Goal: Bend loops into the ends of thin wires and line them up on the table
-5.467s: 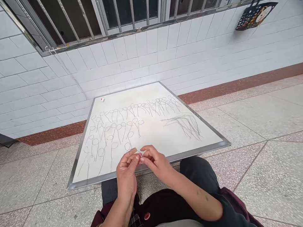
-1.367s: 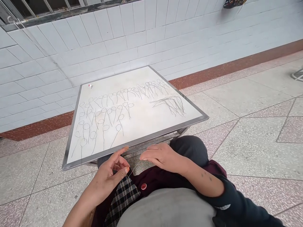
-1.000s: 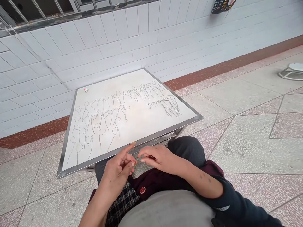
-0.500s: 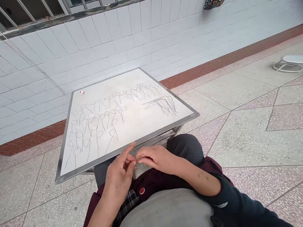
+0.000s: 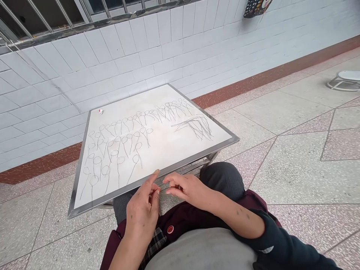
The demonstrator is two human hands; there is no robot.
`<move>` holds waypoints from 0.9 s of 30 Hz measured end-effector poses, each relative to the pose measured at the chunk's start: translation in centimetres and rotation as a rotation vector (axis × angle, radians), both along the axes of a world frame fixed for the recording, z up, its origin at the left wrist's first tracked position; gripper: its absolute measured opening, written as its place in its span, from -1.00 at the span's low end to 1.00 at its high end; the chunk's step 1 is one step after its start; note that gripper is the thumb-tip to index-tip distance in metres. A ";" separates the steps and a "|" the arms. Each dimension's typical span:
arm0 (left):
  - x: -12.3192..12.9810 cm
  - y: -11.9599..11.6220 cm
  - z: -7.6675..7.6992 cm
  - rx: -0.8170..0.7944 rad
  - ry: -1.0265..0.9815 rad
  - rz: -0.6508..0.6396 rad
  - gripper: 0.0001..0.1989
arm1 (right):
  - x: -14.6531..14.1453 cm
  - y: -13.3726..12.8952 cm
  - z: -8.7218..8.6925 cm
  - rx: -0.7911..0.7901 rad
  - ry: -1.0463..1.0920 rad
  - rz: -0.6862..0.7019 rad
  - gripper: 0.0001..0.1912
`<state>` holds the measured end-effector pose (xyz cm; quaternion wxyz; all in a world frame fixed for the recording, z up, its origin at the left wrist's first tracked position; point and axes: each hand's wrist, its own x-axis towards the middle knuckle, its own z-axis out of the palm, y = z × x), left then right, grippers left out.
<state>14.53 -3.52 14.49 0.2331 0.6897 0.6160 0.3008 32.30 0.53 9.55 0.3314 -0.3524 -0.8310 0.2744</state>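
Observation:
Just off the table's front edge, my left hand [image 5: 143, 206] pinches thumb and fingers together on something too small to make out, perhaps a thin wire end. Close on its right, my right hand [image 5: 191, 189] has thumb and forefinger apart, with nothing clear between them. The white table [image 5: 165, 150] carries rows of thin dark wires bent into loops with long tails [image 5: 120, 160] on its left and middle. A loose bundle of curved plain wires [image 5: 197, 125] lies on its right part.
A small red and white item [image 5: 101, 111] lies near the table's back left corner. The tiled wall [image 5: 140, 60] rises behind, with a barred window above. A white stool [image 5: 347, 77] stands far right; a patterned bag [image 5: 256, 8] hangs on the wall.
My right thumb and forefinger have parted and drawn slightly away from my left fingertips. The whole view has shifted a little, so the table appears slightly lower and to the right.

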 end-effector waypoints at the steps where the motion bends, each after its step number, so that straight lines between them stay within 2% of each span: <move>1: 0.0 0.0 0.0 0.000 -0.008 0.011 -0.59 | -0.1 0.0 -0.1 -0.004 0.001 -0.023 -0.80; 4: 0.1 -0.1 0.2 0.022 -0.020 0.026 -0.58 | -0.2 -0.2 0.1 0.027 0.014 -0.045 -0.88; 12: 0.7 -0.3 0.2 0.097 0.024 0.023 -0.59 | -0.5 -0.9 0.4 0.077 0.042 -0.055 -0.85; 20: 0.5 -0.1 -0.3 0.197 0.161 -0.094 -0.56 | -0.5 -1.1 0.3 0.199 -0.046 -0.109 -0.81; 27: 0.3 -0.1 -0.9 0.288 0.189 -0.178 -0.54 | -0.2 -0.9 0.5 0.152 -0.052 -0.069 -0.79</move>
